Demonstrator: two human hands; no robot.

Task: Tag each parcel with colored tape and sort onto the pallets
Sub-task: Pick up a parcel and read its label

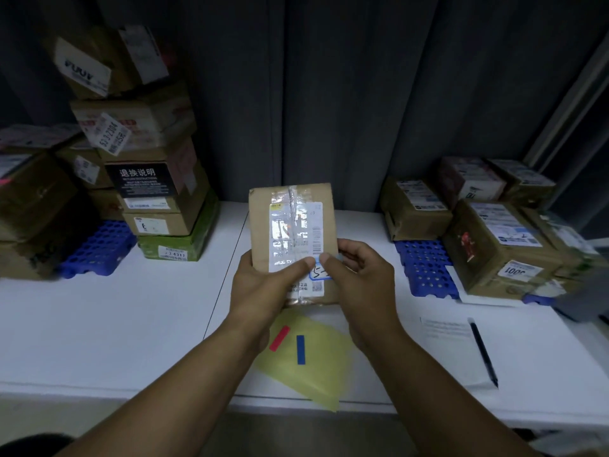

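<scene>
So, flat brown cardboard parcel [291, 225] held over the white worktop [131, 324], long axis running away from the person, label facing the camera, left hand [267, 286] and right hand [362, 275] fingers gripping its near end

A white table [131, 324] fills the near scene, with a seam running across its top left of centre. On its near right lies a white sheet of paper [445, 351] (printed, the text too blurred to read). A black pen [482, 352] rests along the sheet's right edge. Dark grey panels [329, 94] close the far side.
</scene>
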